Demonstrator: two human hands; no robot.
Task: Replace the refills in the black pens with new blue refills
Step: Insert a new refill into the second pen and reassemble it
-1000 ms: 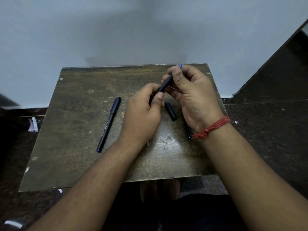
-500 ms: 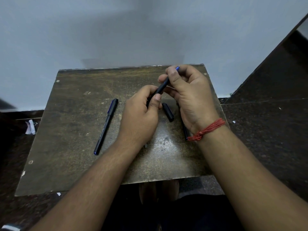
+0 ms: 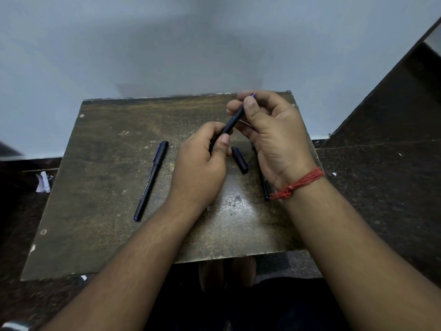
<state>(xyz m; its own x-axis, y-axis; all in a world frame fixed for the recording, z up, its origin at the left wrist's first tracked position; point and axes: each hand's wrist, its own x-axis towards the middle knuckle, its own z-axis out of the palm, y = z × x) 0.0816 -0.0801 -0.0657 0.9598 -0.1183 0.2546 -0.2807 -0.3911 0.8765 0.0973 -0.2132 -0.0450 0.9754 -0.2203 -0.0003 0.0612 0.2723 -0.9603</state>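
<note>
From my feed this looks like a plain room in a home or hostel, though I cannot tell which. A worn, scratched wooden desk (image 3: 100,177) fills the centre, pushed against a bare pale wall (image 3: 143,44) across the top, with dark speckled stone flooring (image 3: 381,187) at right.

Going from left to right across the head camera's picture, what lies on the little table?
Capped black pen → left hand gripping the open pen → loose pen cap → right hand pinching that pen's tip end, over another pen.
</note>
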